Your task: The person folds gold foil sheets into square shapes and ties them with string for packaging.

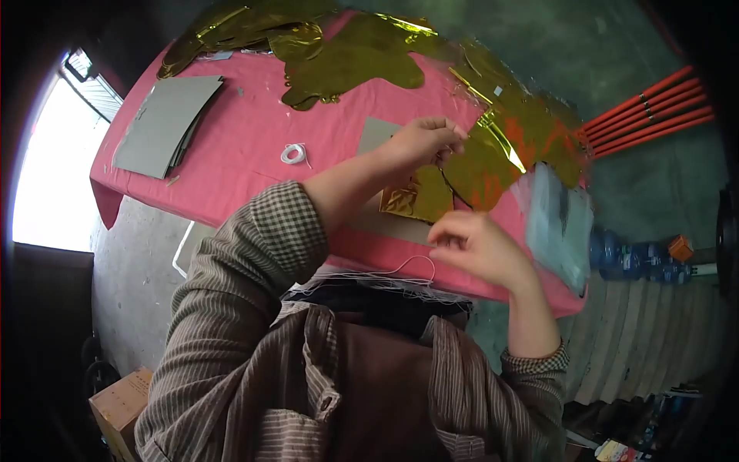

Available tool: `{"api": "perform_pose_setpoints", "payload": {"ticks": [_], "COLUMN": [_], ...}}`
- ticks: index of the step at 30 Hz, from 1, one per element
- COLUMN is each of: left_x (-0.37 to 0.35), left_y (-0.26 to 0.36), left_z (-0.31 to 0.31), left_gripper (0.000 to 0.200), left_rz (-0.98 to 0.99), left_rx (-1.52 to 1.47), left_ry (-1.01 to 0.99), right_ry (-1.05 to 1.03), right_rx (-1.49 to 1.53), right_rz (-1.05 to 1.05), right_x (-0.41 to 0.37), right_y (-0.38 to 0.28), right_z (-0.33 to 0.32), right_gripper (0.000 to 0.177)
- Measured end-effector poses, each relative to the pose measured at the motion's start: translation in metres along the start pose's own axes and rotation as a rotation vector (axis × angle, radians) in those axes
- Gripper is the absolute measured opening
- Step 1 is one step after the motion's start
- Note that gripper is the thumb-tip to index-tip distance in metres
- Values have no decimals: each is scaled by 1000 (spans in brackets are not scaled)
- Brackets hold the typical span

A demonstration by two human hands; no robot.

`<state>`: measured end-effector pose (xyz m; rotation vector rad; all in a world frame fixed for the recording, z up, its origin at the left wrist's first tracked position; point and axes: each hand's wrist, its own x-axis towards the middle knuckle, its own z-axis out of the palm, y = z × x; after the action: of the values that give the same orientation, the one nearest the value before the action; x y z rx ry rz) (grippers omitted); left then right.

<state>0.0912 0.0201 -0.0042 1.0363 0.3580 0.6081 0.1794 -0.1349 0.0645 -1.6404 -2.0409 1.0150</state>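
Note:
My left hand (425,143) is over the back part of a grey board (375,134), its fingers pinched together; anything between them is too small to name. Nearer to me and to the right, my right hand (479,245) hangs over the board's front right corner with curled fingers, and what they hold, if anything, is hidden. Between the hands, shiny gold foil (416,196) lies on the board, with a thin dark line across it. Loose white string (385,273) runs along the table's front edge.
The pink cloth (246,123) bears a stack of grey boards (165,123) at left, a white roll (293,154), gold foil sheets (350,61) at the back and a clear plastic pack (558,223) at right. Orange poles (650,112) and blue bottles (639,258) are beyond.

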Motion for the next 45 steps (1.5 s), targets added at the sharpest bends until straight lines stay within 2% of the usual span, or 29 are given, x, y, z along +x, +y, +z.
{"api": "perform_pose_setpoints", "payload": {"ticks": [1, 3, 5, 12, 16, 18, 19, 20, 22, 23, 24, 26, 30, 32, 33, 35, 36, 38, 39, 43, 45], "left_x": [-1, -3, -4, -9, -10, -14, -25, -25, -24, -24, -19, -6, -10, -11, -14, -20, -18, -14, -14, -14, -15], "left_y": [1, 1, 1, 5, 1, 4, 22, 23, 22, 21, 17, 11, 25, 22, 23, 26, 24, 17, 19, 18, 17], "left_z": [1, 3, 5, 7, 13, 20, 29, 27, 20, 19, 15, 2, -1, 1, 3, 11, 10, 6, 6, 4, 5], "left_gripper": [11, 13, 13, 16, 22, 38, 49, 49, 47, 33, 33, 28, 18, 20, 20, 21, 21, 22, 22, 21, 22], "left_rz": [-6, -6, -13, -41, -74, -353, -481, -472, -509, -439, -437, -237, -249, -143, -145, 21, 22, 42, 45, 59, 88], "left_rx": [-3, 49, 67, 176, 102, -218, -205, -201, -157, -117, -115, -62, -46, 249, 249, 504, 504, 533, 535, 557, 553], "left_ry": [-3, -48, -63, -162, -175, -291, -271, -274, -437, -362, -365, -321, -357, -287, -288, -226, -228, -307, -306, -284, -254], "right_ry": [-44, -26, 56, 30, 263, 484, 568, 655, 760, 798, 844, 904, 771, 460, 461, 481, 433, 354, 290, 185, 278], "right_rx": [-141, -165, -280, -302, 153, -54, -122, -252, -249, -133, -192, -263, -200, 361, 362, 425, 413, 331, 376, 495, 823], "right_rz": [-19, -6, -33, -30, 63, -50, -77, -114, -105, -37, -63, -88, 34, 139, 140, -6, 20, 85, 156, 193, 103], "right_x": [-7, -14, -15, -6, 5, 17, 22, 26, 31, 31, 31, 30, 19, 13, 12, 10, 9, 13, 15, 16, 14], "right_y": [2, 6, 7, 21, 16, 23, 23, 22, 24, 23, 36, 47, 49, 51, 48, 39, 36, 37, 44, 53, 56], "right_z": [4, 19, 29, 34, 7, -8, -15, -20, -29, -33, -40, -47, -41, -45, -47, -53, -54, -46, -42, -42, -38], "right_gripper": [13, 15, 14, 11, 5, 5, 5, 4, 5, 5, 5, 6, 6, 7, 7, 20, 31, 33, 22, 14, 17]}}
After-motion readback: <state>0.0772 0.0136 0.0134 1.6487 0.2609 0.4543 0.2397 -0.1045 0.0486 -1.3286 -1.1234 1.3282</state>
